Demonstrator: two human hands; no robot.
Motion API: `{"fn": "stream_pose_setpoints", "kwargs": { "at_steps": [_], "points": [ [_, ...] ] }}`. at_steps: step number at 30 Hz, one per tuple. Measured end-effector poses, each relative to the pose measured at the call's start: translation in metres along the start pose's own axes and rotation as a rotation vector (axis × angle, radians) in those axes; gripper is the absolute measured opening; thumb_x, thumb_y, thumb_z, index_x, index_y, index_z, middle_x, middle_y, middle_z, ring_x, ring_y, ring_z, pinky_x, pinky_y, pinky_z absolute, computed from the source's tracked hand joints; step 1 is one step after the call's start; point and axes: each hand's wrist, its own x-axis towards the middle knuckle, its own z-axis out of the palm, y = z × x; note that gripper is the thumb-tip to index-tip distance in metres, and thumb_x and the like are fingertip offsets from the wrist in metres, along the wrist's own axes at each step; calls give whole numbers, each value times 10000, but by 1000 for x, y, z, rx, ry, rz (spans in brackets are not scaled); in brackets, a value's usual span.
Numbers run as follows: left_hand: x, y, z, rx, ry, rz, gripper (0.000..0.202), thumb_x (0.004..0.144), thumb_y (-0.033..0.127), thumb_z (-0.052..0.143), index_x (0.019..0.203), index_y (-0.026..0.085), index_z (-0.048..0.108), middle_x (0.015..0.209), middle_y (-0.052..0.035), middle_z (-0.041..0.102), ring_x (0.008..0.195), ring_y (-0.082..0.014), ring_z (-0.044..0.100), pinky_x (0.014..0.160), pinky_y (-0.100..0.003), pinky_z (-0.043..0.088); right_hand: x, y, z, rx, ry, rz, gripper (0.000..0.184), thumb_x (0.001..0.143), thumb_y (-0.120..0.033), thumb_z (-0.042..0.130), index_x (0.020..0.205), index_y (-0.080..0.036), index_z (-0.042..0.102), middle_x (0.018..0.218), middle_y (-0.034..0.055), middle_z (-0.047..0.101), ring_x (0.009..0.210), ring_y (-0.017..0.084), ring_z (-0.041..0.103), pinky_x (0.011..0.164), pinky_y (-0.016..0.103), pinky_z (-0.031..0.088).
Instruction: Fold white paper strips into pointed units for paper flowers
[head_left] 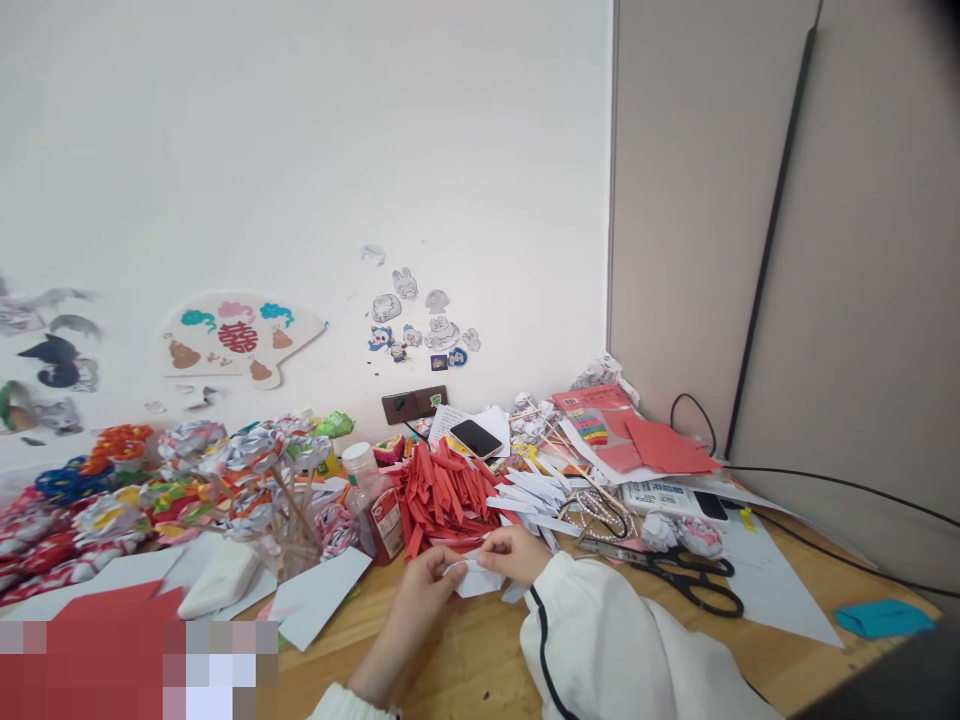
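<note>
Small white creased paper piece (480, 580): located between the two hands, over the front of the light-brown wooden table (457, 670); contact with the tabletop cannot be told. Bare left hand (429, 582) pinches its left end between thumb and forefinger; bare right hand (519, 553), below a white sleeve with black piping (600, 640), pinches its upper right edge likewise. Directly behind: a dense heap of narrow red folded-paper strips (446, 490), with a looser pile of narrow white paper strips (534, 492) beside it. Black-handled metal scissors (701, 583) lie to the right, apart from both hands.
</note>
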Motion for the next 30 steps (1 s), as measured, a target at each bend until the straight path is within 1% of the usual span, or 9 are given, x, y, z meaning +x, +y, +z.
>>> {"fn": "stream_pose_setpoints", "kwargs": {
  "at_steps": [2,4,7,10,14,20,23,26,30],
  "points": [
    [0,-2,1,4,9,3,289,572,410,641,588,135,552,532,0,587,501,-129,521,489,-221,378,1,2,1,-13,-9,-13,240,633,-366,622,655,-127,636,529,-9,571,470,77,468,441,182,352],
    [0,-3,3,-2,16,-25,293,569,413,642,607,136,554,541,-4,595,506,-137,529,487,-228,388,2,5,1,-9,-12,-18,259,616,-379,636,656,-123,638,530,-8,573,466,75,468,438,182,349],
    [-1,-1,4,-16,22,-72,310,572,430,635,646,139,558,542,-5,606,486,-142,535,483,-242,404,3,9,2,47,-29,-14,306,590,-413,650,690,-124,644,560,-2,592,489,84,499,465,191,378],
    [-1,0,4,4,27,-54,296,590,416,627,638,131,564,537,-10,608,480,-133,529,490,-238,403,4,11,2,69,-25,-7,340,568,-436,661,703,-125,646,584,6,607,516,96,522,499,206,403],
    [-1,2,4,9,43,-30,299,581,412,634,621,122,570,550,-19,616,500,-133,533,479,-225,396,2,5,3,77,-3,16,335,548,-434,673,674,-125,645,571,3,602,505,92,514,497,210,405],
    [-4,8,7,-23,60,-65,356,518,465,662,589,134,549,520,-7,607,478,-140,545,475,-237,418,0,-6,1,75,4,-8,306,553,-411,673,645,-120,642,542,-3,580,484,86,494,481,207,397],
    [-5,11,7,-47,46,-65,382,505,495,661,575,143,530,497,2,597,451,-130,534,456,-231,411,2,-6,-3,56,-20,-27,321,567,-429,658,663,-123,652,544,-3,580,487,89,496,486,212,405],
    [-5,14,6,-67,24,-76,398,497,513,658,574,146,526,487,6,595,454,-130,538,452,-231,416,4,-4,-10,51,-84,-51,344,578,-438,646,725,-128,662,580,3,598,521,101,524,520,225,427],
    [-6,17,4,-79,11,-78,390,499,504,663,564,144,525,471,12,589,440,-122,532,459,-240,434,5,-2,-19,6,-128,-98,322,625,-400,624,793,-127,659,618,15,608,560,109,547,550,223,432]
  ]
}}
